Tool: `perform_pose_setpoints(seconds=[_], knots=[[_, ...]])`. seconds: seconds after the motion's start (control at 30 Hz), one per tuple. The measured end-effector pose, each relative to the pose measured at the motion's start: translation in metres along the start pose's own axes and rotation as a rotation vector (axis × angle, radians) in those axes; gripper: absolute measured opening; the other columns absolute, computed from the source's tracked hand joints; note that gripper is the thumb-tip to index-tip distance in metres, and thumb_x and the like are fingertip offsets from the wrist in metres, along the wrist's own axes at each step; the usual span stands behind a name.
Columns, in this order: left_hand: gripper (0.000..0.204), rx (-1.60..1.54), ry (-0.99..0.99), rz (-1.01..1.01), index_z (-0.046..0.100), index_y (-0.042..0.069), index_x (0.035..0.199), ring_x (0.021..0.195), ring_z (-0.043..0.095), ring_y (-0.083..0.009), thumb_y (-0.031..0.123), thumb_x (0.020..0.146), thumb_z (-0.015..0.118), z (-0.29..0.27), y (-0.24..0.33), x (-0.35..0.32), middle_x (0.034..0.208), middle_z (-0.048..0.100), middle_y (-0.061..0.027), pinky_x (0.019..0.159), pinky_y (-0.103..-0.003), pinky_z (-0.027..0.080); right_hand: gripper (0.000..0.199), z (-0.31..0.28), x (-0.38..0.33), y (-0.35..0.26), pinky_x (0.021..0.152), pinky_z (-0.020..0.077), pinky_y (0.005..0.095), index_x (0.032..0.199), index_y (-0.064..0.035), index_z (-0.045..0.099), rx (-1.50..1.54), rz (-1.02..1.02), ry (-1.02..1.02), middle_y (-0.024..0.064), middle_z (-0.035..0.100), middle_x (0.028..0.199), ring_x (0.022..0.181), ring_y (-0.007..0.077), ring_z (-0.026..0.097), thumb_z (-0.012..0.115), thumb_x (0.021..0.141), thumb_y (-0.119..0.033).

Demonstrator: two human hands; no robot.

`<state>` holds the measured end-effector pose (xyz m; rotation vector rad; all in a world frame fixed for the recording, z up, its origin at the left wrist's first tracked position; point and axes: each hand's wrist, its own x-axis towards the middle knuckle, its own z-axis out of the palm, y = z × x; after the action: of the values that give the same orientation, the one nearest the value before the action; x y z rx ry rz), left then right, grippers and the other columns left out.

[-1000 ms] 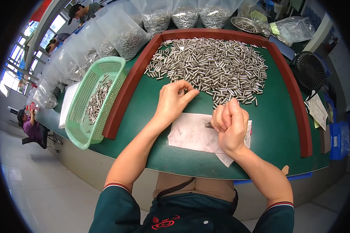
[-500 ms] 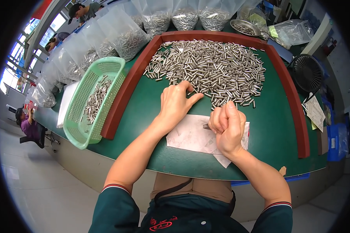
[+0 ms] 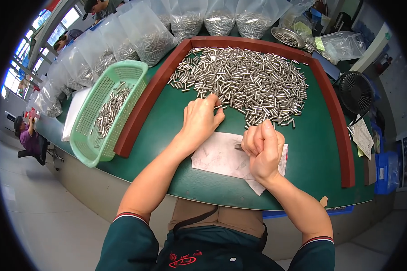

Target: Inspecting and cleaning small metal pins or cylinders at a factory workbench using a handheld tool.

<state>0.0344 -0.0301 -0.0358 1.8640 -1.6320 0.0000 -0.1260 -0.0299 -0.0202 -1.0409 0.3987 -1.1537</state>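
A wide pile of short metal pins lies on the green tabletop. At its near left edge my left hand has curled fingers, with a pin showing between the index finger and thumb. My right hand is closed in a fist, thumb on top, below the pile's near edge. From the left side of that fist sticks the end of a small grey metal piece; the rest is hidden in the fingers. Under the right hand lies a stained whitish cloth or paper.
Dark red rails frame the pile on three sides. To the left stands a green perforated basket holding pins. Clear bags of pins line the back. A black fan stands at right. Other people sit far left.
My left thumb has drawn in toward the index finger. The right fist keeps its grip with little change. The whole view has shifted slightly.
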Motion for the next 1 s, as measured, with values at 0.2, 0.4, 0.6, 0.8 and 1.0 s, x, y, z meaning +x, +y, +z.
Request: perform_pose_setpoints(seconds=[0.2,0.4,0.6,0.8,1.0], knots=[[0.01,-0.028,0.034,0.14,0.062,0.002,0.076,0.044,0.051,-0.0259,0.009,0.07,0.059,0.0,-0.015,-0.006,0.048,0.049,-0.0125,0.046,-0.035,0.04,0.046,0.001,0.003,0.0,0.04,0.0239,0.0243,0.048,-0.0076,0.027,0.021,0.017,0.008,0.0021,0.031,0.043,0.041,0.0089,0.025,0.032,0.092,-0.021],[0.005,-0.996,-0.216,-0.336,0.054,0.002,0.073,0.045,0.036,-0.0078,0.007,0.075,0.055,-0.014,-0.008,-0.002,0.057,0.049,-0.0023,0.042,-0.023,0.031,0.046,0.0,0.003,-0.002,0.04,0.0234,0.0244,0.048,-0.0083,0.025,0.012,0.025,0.021,0.0024,0.03,0.043,0.041,0.0092,0.024,0.032,0.092,-0.022],[0.011,-1.894,-0.435,-0.737,0.05,0.003,0.087,0.051,0.034,-0.0027,-0.001,0.077,0.054,-0.02,-0.019,-0.003,0.077,0.054,-0.0055,0.043,-0.016,0.028,0.044,0.002,0.003,-0.001,0.038,0.0237,0.024,0.05,-0.0086,0.025,0.027,0.035,0.016,0.0023,0.029,0.043,0.04,0.0093,0.023,0.031,0.092,-0.022],[0.017,-1.265,-0.304,-0.541,0.057,0.003,0.082,0.049,0.03,-0.0015,0.019,0.086,0.052,-0.024,-0.02,0.0,0.06,0.043,0.0054,0.042,-0.017,0.021,0.045,0.0,0.005,-0.001,0.038,0.0234,0.024,0.05,-0.0091,0.026,0.061,0.04,0.027,0.0025,0.028,0.043,0.04,0.0093,0.022,0.031,0.092,-0.023],[0.014,-0.521,-0.093,-0.296,0.06,0.0,0.072,0.048,0.035,-0.0032,0.014,0.073,0.064,-0.018,-0.031,0.004,0.05,0.04,0.0043,0.043,-0.023,0.029,0.045,-0.002,0.006,0.0,0.038,0.0233,0.0244,0.05,-0.0092,0.026,0.052,0.043,0.024,0.0025,0.029,0.043,0.04,0.0094,0.022,0.031,0.092,-0.023]])
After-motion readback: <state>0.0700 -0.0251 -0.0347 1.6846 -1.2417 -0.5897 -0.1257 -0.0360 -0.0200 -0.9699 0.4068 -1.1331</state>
